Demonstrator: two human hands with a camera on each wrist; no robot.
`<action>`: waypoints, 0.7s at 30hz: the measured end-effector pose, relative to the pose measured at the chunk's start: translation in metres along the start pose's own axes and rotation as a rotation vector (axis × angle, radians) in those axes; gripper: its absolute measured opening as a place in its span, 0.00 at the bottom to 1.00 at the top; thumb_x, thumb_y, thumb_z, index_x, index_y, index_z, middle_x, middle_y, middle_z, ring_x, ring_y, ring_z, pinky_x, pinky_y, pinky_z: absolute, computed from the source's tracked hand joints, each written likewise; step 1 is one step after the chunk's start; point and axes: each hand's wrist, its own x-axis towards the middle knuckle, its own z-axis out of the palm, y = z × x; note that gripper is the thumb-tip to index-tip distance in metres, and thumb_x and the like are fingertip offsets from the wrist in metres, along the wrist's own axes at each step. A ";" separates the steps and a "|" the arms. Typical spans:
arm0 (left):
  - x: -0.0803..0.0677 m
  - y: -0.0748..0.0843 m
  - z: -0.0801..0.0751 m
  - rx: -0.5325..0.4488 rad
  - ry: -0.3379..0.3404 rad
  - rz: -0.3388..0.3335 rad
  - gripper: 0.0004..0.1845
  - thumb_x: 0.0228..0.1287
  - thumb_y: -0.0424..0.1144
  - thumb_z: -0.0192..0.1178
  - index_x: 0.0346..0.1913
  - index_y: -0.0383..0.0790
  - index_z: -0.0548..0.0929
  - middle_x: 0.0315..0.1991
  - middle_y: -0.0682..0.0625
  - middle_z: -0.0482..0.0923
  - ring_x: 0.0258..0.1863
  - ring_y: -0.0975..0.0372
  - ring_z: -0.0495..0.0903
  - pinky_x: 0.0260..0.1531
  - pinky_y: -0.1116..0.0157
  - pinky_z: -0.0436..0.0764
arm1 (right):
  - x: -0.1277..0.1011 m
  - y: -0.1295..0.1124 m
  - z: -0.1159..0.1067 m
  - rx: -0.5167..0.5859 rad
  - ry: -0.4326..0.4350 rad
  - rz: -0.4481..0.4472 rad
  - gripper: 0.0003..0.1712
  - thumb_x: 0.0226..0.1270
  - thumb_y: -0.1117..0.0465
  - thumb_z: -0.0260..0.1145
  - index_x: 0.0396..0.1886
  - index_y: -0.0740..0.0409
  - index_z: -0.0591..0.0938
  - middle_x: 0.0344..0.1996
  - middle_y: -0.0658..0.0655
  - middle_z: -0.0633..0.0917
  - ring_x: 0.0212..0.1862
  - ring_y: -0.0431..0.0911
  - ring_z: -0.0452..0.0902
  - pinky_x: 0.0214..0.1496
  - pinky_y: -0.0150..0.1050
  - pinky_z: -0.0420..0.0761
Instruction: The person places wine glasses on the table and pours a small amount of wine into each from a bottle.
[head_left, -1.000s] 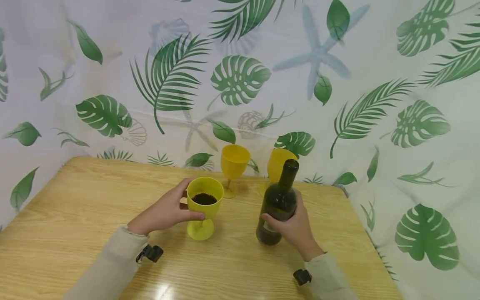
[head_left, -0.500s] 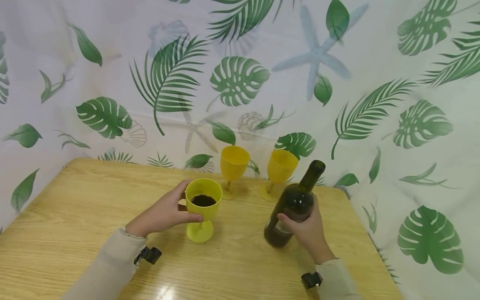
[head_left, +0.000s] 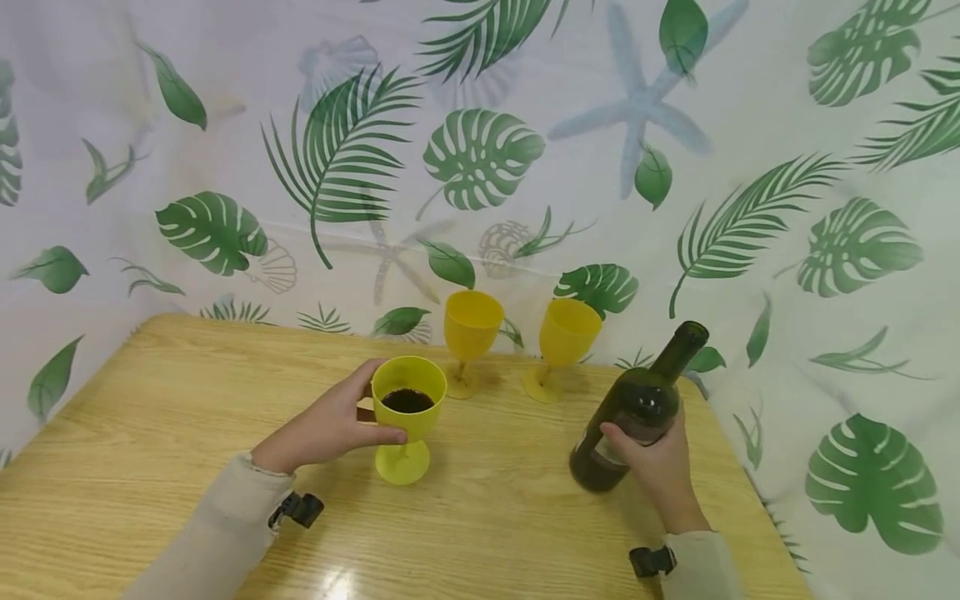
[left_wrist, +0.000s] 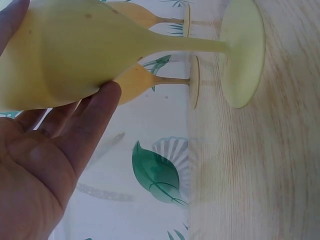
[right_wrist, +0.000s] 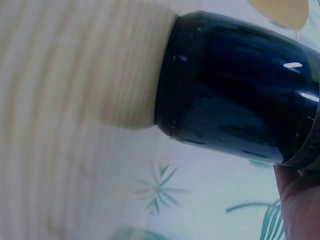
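Observation:
My left hand [head_left: 330, 425] grips the bowl of a lime-yellow goblet [head_left: 407, 400] that stands on the wooden table [head_left: 150, 433] and holds dark liquid. In the left wrist view the fingers [left_wrist: 85, 125] curl under the goblet bowl [left_wrist: 75, 50]. My right hand [head_left: 656, 467] holds a dark green wine bottle [head_left: 637, 408] near the table's right edge, tilted with its open neck leaning right and away. The bottle's base [right_wrist: 200, 80] sits close above the wood in the right wrist view.
Two empty yellow goblets [head_left: 471, 329] [head_left: 566, 337] stand at the table's far edge against a leaf-printed curtain [head_left: 480, 167]. The curtain also hangs along the right side. Bare wood lies to the left and in front.
The right hand has carried the bottle to the right, away from the filled goblet, tilting its neck further right. The left hand and its goblet have stayed put.

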 end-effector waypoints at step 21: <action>0.002 -0.003 0.002 0.026 0.000 0.011 0.46 0.59 0.48 0.78 0.75 0.53 0.62 0.69 0.50 0.70 0.66 0.49 0.72 0.62 0.44 0.79 | 0.005 0.005 -0.021 -0.098 0.105 0.167 0.49 0.63 0.54 0.78 0.78 0.47 0.60 0.61 0.49 0.74 0.61 0.41 0.69 0.66 0.43 0.69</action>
